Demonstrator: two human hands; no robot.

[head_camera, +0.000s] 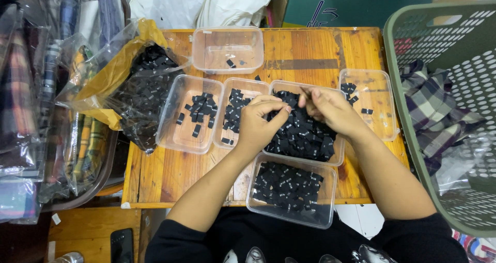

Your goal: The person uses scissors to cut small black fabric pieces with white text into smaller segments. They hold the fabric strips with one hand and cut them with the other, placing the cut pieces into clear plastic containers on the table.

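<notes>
Both my hands hover over a clear plastic tub [338,154] heaped with small black fabric labels [305,136]. My left hand [261,123] has its fingers pinched together on a black label, fingertips meeting those of my right hand [330,110], which also pinches at a label. Three more clear tubs hold black labels: one nearest me [289,188], one left of my left hand [235,115], and one further left [188,121].
A small wooden table [294,51] carries the tubs. A nearly empty tub [227,48] sits at the back, another [374,105] at the right. A plastic bag of black labels [139,87] lies left. A green laundry basket [449,113] with plaid cloth stands right.
</notes>
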